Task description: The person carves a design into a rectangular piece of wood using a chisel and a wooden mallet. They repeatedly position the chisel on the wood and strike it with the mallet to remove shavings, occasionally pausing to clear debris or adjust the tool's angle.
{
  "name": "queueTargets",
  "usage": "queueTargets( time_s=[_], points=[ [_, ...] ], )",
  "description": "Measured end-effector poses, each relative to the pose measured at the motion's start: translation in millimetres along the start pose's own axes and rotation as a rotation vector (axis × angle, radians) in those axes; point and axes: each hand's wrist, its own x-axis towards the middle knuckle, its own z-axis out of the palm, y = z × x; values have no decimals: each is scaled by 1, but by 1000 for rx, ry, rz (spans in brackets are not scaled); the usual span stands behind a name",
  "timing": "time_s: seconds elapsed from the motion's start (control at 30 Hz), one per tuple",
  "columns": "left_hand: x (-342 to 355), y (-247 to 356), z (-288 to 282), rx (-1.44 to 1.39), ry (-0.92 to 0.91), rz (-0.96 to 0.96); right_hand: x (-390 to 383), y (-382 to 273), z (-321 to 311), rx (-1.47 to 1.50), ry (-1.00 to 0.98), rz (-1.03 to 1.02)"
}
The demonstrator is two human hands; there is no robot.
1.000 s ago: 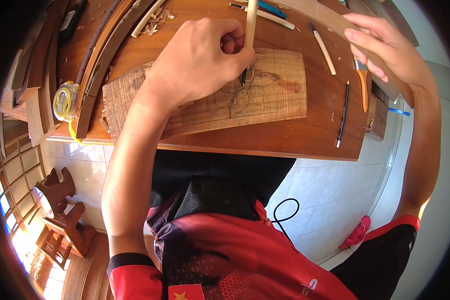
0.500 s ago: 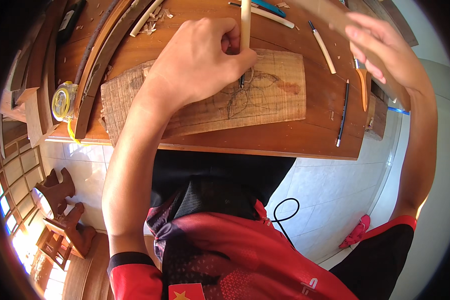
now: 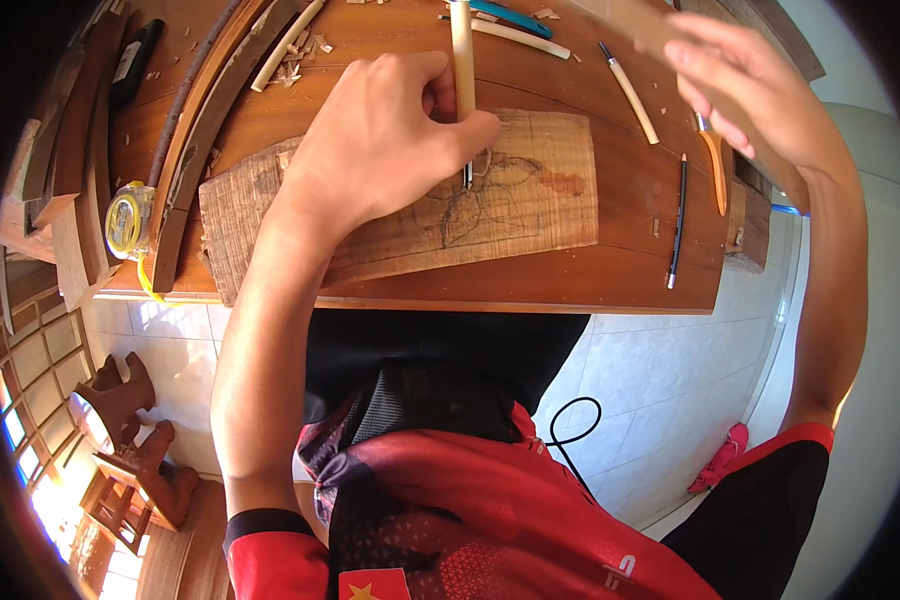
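Observation:
My left hand point(image 3: 370, 140) is closed around a chisel point(image 3: 462, 62) with a pale wooden handle, held nearly upright. The chisel's dark blade meets the top of a rough wooden board point(image 3: 555, 225), which has a dark curling pencil drawing on it. Part of the blade and grip is hidden by my fingers. Off to the right, my right hand point(image 3: 765, 105) is raised above the table, its thumb and fingers around a long flat piece of wood point(image 3: 635, 30). That piece is blurred and slants from the top edge down behind my wrist.
On the table point(image 3: 530, 292) lie another pale-handled chisel point(image 3: 630, 95), a pencil point(image 3: 678, 220), a brush with an orange handle point(image 3: 713, 170) and wood shavings point(image 3: 288, 72). Curved wooden strips point(image 3: 195, 130) and a yellow tape measure point(image 3: 128, 222) are at left. A small wooden block point(image 3: 748, 228) sits at the right edge.
The whole view has shifted slightly, so the board and table things appear a little further left. Both hands keep their grips; the chisel tip stays at about the same spot on the board.

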Motion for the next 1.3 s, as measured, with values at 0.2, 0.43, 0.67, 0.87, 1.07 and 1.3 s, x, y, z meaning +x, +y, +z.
queueTargets(
  time_s=[0.2,0.43,0.67,0.87,1.07,1.3],
  points=[
    [2,-2,2,20,12,14,-6,-13,-4,-57,-18,66],
    [0,11,-5,37,-24,-78,-4,-14,-7,-104,-217,88],
    [-6,3,0,23,34,-68,-9,-48,4,44,-79,179],
    [-6,-7,11,10,119,195,-13,29,50,94,272,-93],
    [-14,-2,6,94,134,134,-6,45,105,39,100,-260],
    [-27,2,28,193,356,153,-27,53,118,181,118,-224]
  ],
)
